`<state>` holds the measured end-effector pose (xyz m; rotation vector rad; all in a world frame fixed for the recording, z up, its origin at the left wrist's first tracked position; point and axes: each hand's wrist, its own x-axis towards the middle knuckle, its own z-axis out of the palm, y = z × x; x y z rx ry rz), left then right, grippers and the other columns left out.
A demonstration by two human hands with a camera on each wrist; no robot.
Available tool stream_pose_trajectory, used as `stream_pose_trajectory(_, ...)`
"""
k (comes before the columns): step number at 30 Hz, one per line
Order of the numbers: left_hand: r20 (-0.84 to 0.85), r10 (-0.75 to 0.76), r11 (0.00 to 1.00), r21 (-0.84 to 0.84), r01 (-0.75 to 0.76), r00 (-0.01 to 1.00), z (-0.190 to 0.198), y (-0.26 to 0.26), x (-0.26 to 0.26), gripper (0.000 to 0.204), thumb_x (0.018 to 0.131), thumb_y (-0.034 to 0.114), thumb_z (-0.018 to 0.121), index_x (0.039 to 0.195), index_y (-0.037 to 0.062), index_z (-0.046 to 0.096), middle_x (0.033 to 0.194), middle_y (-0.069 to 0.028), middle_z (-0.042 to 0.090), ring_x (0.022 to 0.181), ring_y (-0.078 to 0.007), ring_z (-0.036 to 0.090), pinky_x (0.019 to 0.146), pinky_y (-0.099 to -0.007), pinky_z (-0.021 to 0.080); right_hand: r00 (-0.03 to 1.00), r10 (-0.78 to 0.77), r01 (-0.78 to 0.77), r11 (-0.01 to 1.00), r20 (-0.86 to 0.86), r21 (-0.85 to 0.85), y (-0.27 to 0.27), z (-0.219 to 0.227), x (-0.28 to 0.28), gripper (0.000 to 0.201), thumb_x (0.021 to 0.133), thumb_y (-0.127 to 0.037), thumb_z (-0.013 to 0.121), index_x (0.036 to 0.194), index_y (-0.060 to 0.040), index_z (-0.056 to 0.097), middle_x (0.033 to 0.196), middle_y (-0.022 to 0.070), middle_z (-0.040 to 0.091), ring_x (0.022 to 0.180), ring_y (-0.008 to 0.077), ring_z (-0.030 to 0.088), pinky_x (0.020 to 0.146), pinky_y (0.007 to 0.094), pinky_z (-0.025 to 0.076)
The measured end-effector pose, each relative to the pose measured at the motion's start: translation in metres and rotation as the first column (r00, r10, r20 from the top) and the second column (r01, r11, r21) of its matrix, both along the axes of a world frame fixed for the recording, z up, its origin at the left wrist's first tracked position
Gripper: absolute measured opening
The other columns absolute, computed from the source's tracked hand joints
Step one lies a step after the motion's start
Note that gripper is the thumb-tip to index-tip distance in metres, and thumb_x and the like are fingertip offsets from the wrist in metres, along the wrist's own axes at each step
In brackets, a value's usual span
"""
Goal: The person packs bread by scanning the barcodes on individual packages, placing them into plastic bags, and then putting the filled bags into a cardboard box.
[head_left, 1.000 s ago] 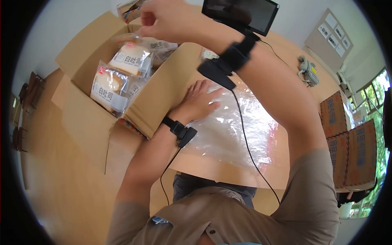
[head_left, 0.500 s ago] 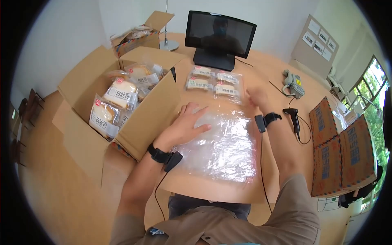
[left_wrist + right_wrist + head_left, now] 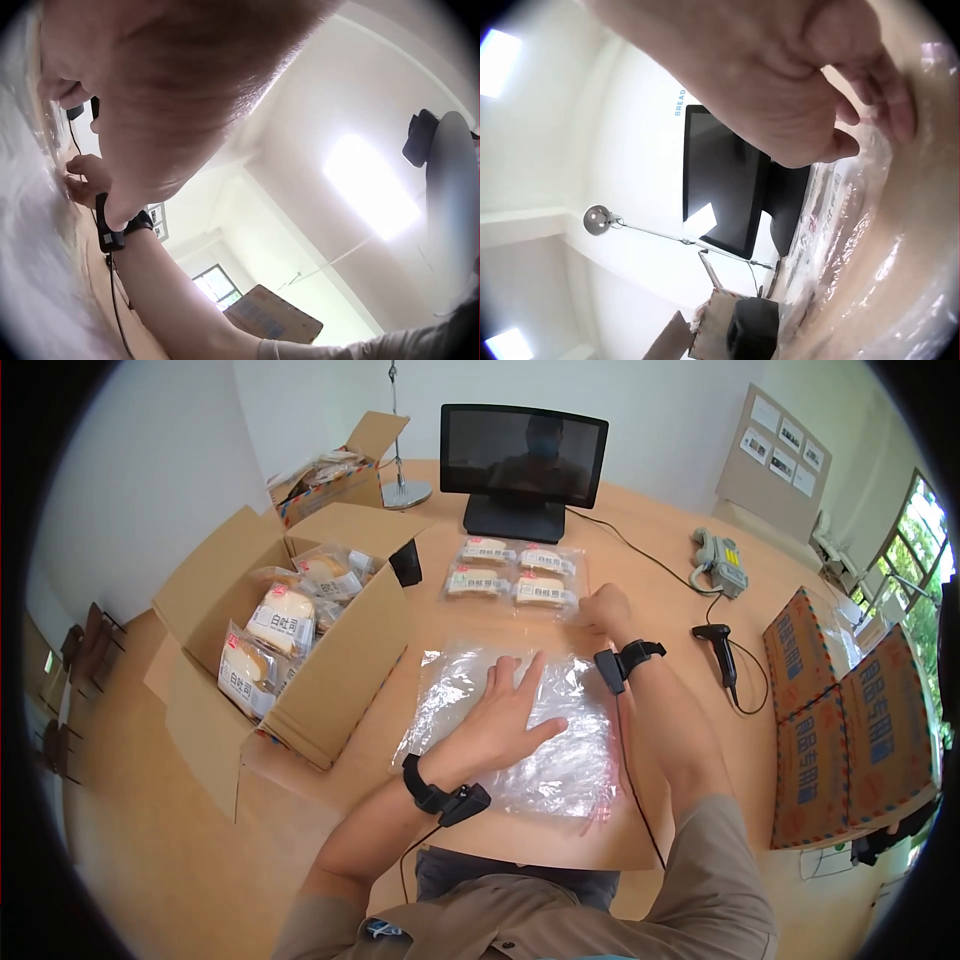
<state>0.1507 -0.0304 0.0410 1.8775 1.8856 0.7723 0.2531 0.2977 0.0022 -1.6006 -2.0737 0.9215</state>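
Observation:
My left hand (image 3: 500, 725) lies over the flat clear plastic bags (image 3: 585, 760) at the table's front, fingers spread and thumb out to the right. Beyond them, a clear bag holding several packs of sliced white bread (image 3: 540, 590) lies flat before the monitor. My right hand (image 3: 607, 610) is at that bag's right edge, its fingers bent. In the right wrist view, thumb and fingertips (image 3: 845, 145) stand apart close to the crinkled plastic. On my left, an open cardboard box (image 3: 350, 680) contains more wrapped bread packs (image 3: 280, 618).
A monitor (image 3: 525, 455) stands at the back, with a second open box (image 3: 335, 490) and a lamp base (image 3: 405, 494) to its left. Rightward are a telephone (image 3: 720, 562), a barcode scanner (image 3: 718, 650) and printed cartons (image 3: 850, 730). Cables trail from both wrist cameras.
My right hand has swung from above the bread box over to the right edge of the bagged bread. My left hand has shifted right, away from the box and further onto the plastic.

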Motion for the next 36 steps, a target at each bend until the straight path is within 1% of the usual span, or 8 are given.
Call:
stream_pose_trajectory(5,-0.052,0.139,0.966,0.228,-0.124,0.989,-0.008,0.071,-0.032,0.094,0.098,0.03,0.075,0.169,-0.0052,0.026,0.158,-0.0401,0.03,0.145,-0.0592,0.038,0.123,-0.0573,0.039,0.946,-0.066,0.017,0.988,-0.318,-0.156,-0.005,-0.005,0.004,0.024,0.084,-0.009,0.086,0.093,0.0113,0.075,0.087,0.0189,0.077,0.069,0.0273,0.077,0.059,0.0407,0.064)
stream_pose_trajectory(7,-0.19,0.323,0.937,0.198,-0.286,0.927,-0.039,0.144,-0.086,0.088,0.095,0.024,0.073,0.164,-0.0105,0.03,0.154,-0.0408,0.033,0.142,-0.0623,0.043,0.119,-0.0609,0.043,0.902,-0.085,0.009,0.984,-0.423,-0.179,0.003,-0.015,0.006,0.025,0.083,-0.008,0.087,0.093,0.0112,0.074,0.085,0.0181,0.075,0.07,0.0283,0.076,0.06,0.0418,0.064)
stream_pose_trajectory(9,-0.025,0.564,0.826,0.019,-0.564,0.825,0.009,0.144,-0.097,0.078,0.094,0.02,0.074,0.158,-0.0098,0.039,0.157,-0.0361,0.036,0.143,-0.0568,0.045,0.118,-0.0567,0.047,0.855,-0.141,-0.044,0.939,-0.499,-0.342,0.009,-0.019,0.008,0.016,0.086,-0.008,0.083,0.09,0.0041,0.074,0.079,0.0117,0.072,0.064,0.0243,0.07,0.062,0.0377,0.062)
stream_pose_trajectory(14,-0.135,0.679,0.707,-0.147,-0.692,0.722,-0.06,0.212,-0.169,0.07,0.094,0.015,0.075,0.154,-0.0065,0.046,0.159,-0.0282,0.04,0.147,-0.0474,0.046,0.12,-0.049,0.048,0.838,-0.158,-0.101,0.896,-0.523,-0.433,0.021,-0.018,0.013,0.01,0.093,-0.014,0.071,0.094,-0.0046,0.069,0.084,0.0064,0.067,0.072,0.022,0.065,0.072,0.0423,0.062)
stream_pose_trajectory(20,-0.096,0.722,0.66,-0.201,-0.724,0.685,-0.032,0.184,-0.138,0.06,0.096,0.018,0.076,0.15,-0.0009,0.058,0.158,-0.0238,0.052,0.148,-0.0392,0.05,0.123,-0.0474,0.045,0.779,-0.169,-0.216,0.832,-0.604,-0.511,0.006,0.001,0.02,0.036,0.098,-0.024,0.055,0.124,0.0,0.059,0.119,0.0202,0.069,0.101,0.0358,0.072,0.084,0.0478,0.066)
stream_pose_trajectory(24,0.048,0.719,0.684,-0.222,-0.695,0.693,-0.034,0.188,-0.14,0.052,0.096,0.016,0.075,0.143,-0.0024,0.064,0.156,-0.0261,0.053,0.146,-0.0412,0.052,0.121,-0.0453,0.047,0.783,-0.189,-0.128,0.883,-0.592,-0.452,-0.008,0.007,0.006,0.036,0.099,-0.022,0.054,0.126,0.0019,0.059,0.118,0.019,0.068,0.103,0.0369,0.072,0.083,0.0476,0.067)
stream_pose_trajectory(31,0.092,0.646,0.751,0.099,-0.653,0.757,0.002,0.157,-0.118,0.04,0.094,0.007,0.069,0.132,-0.0068,0.065,0.14,-0.0338,0.057,0.117,-0.0513,0.069,0.103,-0.0515,0.059,0.699,0.136,-0.284,0.954,-0.702,-0.097,-0.019,0.039,0.038,0.033,0.109,-0.028,0.054,0.105,0.0012,0.069,0.101,0.0108,0.072,0.088,0.0232,0.075,0.074,0.0382,0.067)
stream_pose_trajectory(36,0.069,0.405,0.819,0.416,-0.395,0.912,0.021,0.042,-0.07,0.045,0.095,-0.001,0.058,0.139,-0.007,0.053,0.133,-0.0341,0.053,0.111,-0.0559,0.065,0.1,-0.0582,0.054,0.732,0.361,-0.41,0.911,-0.578,0.051,-0.112,0.079,0.093,0.029,0.108,-0.016,0.051,0.099,0.0057,0.069,0.119,0.0137,0.073,0.095,0.0146,0.071,0.078,0.0346,0.067)
